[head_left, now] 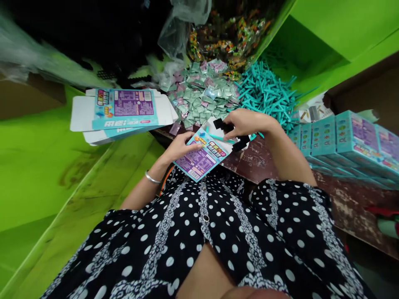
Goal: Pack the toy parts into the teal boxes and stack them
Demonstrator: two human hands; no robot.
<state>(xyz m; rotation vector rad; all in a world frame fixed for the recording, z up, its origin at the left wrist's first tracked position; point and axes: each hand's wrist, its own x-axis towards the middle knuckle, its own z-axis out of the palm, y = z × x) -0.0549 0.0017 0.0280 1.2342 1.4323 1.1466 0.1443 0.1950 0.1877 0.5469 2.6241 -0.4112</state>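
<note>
My left hand (181,146) grips a teal-and-purple printed carton (199,160), its thumb lying across the printed face. The carton's white flaps stand open toward my right hand (245,123). That hand's fingers are closed around a black, step-edged plastic piece (240,143), which shows on both sides of the fingers at the carton's open end. A thin teal stick (215,136) lies by the opening, just under the right fingertips. How far the black piece reaches into the carton is hidden by the hand.
Flat cartons (131,120) lie stacked at left. Behind the hands are heaped small green and pink sachets (202,93) and teal sticks (268,93). Clear bags of orange-green items (227,37) stand farther back; black pieces (118,41) fill the upper left. Closed cartons (346,133) line the right.
</note>
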